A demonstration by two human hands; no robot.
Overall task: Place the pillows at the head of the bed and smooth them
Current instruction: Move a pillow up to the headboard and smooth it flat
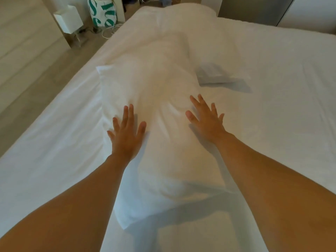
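Observation:
A white pillow (163, 160) lies lengthwise on the bed (281, 88) in front of me. My left hand (125, 135) rests flat on its left part with fingers spread. My right hand (207, 119) presses flat on its right part, fingers apart, and the cloth creases between the two hands. A second white pillow (181, 20) lies farther along the bed, in line with the first. Neither hand grips anything.
A small folded white cloth (216, 75) lies on the sheet to the right of the near pillow. Left of the bed is wooden floor (27, 79), with a white lamp (70, 20), a white-and-green bag (101, 11) and loose cables.

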